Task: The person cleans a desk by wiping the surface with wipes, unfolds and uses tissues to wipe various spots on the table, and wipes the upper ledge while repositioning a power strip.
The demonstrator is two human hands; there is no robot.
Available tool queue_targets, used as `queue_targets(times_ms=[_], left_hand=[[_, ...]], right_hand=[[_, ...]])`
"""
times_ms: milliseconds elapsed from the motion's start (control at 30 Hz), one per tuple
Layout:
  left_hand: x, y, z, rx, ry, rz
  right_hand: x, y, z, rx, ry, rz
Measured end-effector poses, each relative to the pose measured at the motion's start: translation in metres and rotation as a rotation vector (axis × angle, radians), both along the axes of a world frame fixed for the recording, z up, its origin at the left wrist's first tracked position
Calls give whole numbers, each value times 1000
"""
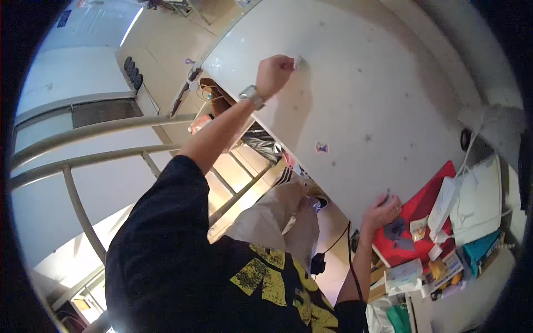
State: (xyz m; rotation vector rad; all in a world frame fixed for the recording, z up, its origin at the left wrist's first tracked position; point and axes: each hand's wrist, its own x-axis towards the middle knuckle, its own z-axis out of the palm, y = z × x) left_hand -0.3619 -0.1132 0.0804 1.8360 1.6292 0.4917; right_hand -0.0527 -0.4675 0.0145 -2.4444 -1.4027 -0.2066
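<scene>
My left hand, with a silver watch on its wrist, reaches over the white tabletop. Its fingers are closed on a small whitish piece, perhaps tissue or cloth, which is against or just above the surface. My right hand is by the table's near right edge, next to a red sheet. Its fingers are curled, and a small dark thing shows at the fingertips; I cannot make out what it is. Small dark marks dot the tabletop, and a colourful sticker lies between my hands.
Right of the red sheet stand a white bag or case, a teal item and a pale box. A cable hangs beside my right arm. Metal rails run along the left. A black plastic bag sits below the table edge.
</scene>
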Motion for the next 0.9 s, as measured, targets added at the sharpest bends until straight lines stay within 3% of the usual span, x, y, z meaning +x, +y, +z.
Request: queue_targets(times_ms=[133,200,233,333,367,400,467,500,533,633,700,767,800,833,867,900], left_hand=[[15,-61,13,-721,-1127,34],[54,-108,73,-847,-1297,103],[65,-122,75,-888,-1318,48],[90,-188,95,-953,-1275,-113],[87,-209,86,-976,-1229,-163],[86,-226,86,-999,-1283,-258],[124,-267,122,-1020,-1016,-251],[123,-290,115,-1102,-961,-283],[134,-322,133,-1127,-903,-426],[145,-381,116,-1266,-644,-716],[198,-453,132,-1248,-456,-760],[222,-512,78,-1420,-673,-774],[244,-535,78,-759,-496,-1392],[267,-556,78,15,-237,-1839],[284,-587,24,-586,-497,-1536],[298,-615,-32,-1137,-731,-1123]], right_hand=[[-2,3,12,8,24,3],[1,4,10,96,-36,21],[7,0,2,134,-89,29],[-3,-12,36,-18,274,-152],[-13,-29,48,129,465,-59],[-31,-48,27,181,535,-169],[-68,-82,24,436,386,-155],[-84,-122,82,281,603,-228],[-103,-161,85,291,612,-263],[-167,-259,65,240,609,-493],[-155,-332,36,64,892,-605],[-162,-402,75,261,717,-872],[-169,-433,79,252,679,-970],[-176,-460,78,250,639,-1060],[-179,-488,74,186,542,-1033],[-191,-502,88,219,542,-1194]])
